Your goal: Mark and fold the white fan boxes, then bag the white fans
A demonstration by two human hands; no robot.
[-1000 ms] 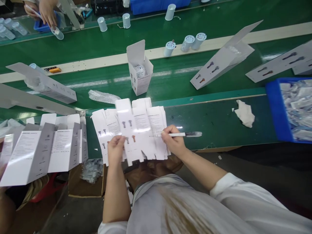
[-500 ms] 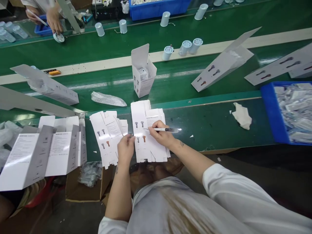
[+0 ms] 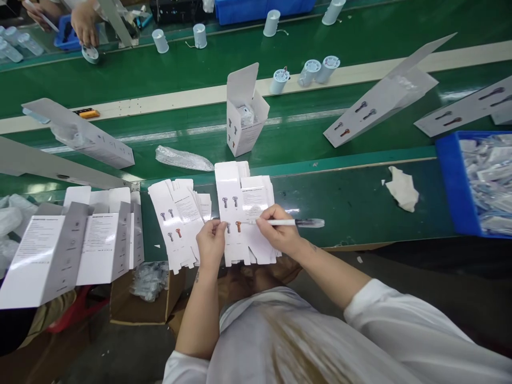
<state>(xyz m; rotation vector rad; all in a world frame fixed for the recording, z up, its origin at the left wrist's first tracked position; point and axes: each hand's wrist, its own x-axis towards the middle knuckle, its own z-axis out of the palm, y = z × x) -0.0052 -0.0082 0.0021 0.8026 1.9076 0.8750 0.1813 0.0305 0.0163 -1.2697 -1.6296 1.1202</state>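
My right hand (image 3: pixel 280 229) is closed around a white pen (image 3: pixel 310 223) with a clear end. Its tip points left, over the printed pictures on a stack of flattened white cartons (image 3: pixel 236 250). My left hand (image 3: pixel 211 242) is closed, thumb and finger pinching at the left edge of the top carton. The cartons lie fanned in front of me, printed with small device pictures and a text panel. Left of them is a second fanned stack of flattened cartons (image 3: pixel 168 205), partly behind my left hand.
Opened cartons (image 3: pixel 96 248) stand at left. On the green conveyor are an upright open carton (image 3: pixel 246 122), tilted cartons (image 3: pixel 368 114), a bubble-wrap sleeve (image 3: pixel 184 158) and pale blue cylinders (image 3: pixel 280 81). A blue bin (image 3: pixel 450 181) of wrapped parts sits right. A co-worker's hands (image 3: pixel 84 24) work at upper left.
My right hand has moved right and slightly down with the pen, now more level over the carton. My left hand has shifted slightly right along the carton's edge. The view has shifted a little.
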